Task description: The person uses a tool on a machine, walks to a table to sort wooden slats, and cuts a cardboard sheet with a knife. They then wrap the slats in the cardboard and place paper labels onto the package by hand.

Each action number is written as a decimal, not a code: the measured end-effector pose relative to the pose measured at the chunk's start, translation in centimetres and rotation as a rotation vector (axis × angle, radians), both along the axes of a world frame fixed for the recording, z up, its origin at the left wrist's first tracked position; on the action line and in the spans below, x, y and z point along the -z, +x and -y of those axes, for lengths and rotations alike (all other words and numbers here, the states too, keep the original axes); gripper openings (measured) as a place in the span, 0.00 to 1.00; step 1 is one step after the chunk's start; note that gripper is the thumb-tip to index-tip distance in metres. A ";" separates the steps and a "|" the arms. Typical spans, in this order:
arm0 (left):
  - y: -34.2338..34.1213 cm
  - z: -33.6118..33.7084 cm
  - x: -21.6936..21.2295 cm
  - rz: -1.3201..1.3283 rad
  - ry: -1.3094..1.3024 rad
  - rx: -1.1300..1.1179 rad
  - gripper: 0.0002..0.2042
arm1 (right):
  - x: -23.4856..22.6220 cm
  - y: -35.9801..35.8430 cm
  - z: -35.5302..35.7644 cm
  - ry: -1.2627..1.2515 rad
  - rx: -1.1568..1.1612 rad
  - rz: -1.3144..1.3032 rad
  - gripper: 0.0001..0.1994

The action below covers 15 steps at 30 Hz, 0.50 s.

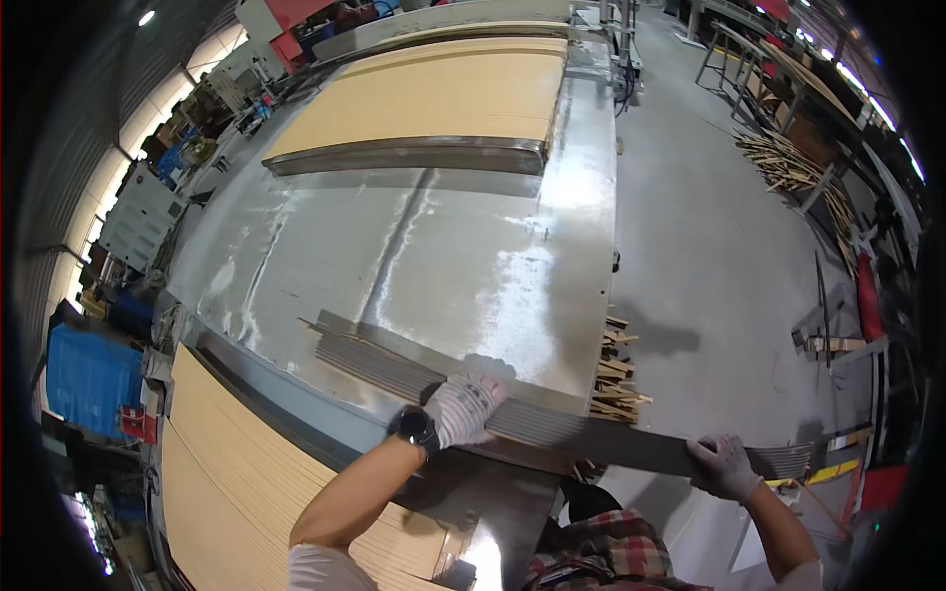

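Observation:
A long bundle of thin grey strips (581, 428) lies across the near edge of a shiny metal machine table (414, 256), sticking out past its right side. My left hand (466, 404), in a white work glove with a dark watch at the wrist, presses down on the bundle's middle. Near the bundle's right end, which hangs in the air over the floor, my gloved right hand (724, 466) grips the strips. The left end of the bundle (355, 350) rests on the table.
A stack of pale wooden boards (443, 89) lies at the table's far end. More pale boards (232, 473) are stacked at lower left. Wood offcuts (616, 379) are piled beside the table; loose sticks (788, 163) lie on the grey floor at right.

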<state>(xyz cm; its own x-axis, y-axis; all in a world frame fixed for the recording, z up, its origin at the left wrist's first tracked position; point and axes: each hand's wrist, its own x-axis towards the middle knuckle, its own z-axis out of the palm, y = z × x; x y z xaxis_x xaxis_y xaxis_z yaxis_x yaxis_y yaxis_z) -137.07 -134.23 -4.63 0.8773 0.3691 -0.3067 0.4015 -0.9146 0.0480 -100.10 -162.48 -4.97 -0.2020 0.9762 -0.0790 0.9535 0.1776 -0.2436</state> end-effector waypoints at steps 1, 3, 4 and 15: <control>0.2 0.3 -1.9 -0.061 -0.159 -0.057 0.34 | -0.1 0.8 0.2 -0.208 0.014 -0.117 0.33; 0.2 0.4 -5.8 -0.206 -0.512 -0.178 0.39 | 0.6 2.0 1.9 -0.609 0.040 -0.463 0.41; -0.9 0.3 -6.0 -0.211 -0.521 -0.196 0.39 | 0.4 1.0 2.4 -0.780 0.058 -0.621 0.44; -12.1 2.3 -0.6 -0.476 -0.854 -0.366 0.39 | 5.7 -5.8 0.2 -1.493 -0.046 -0.948 0.46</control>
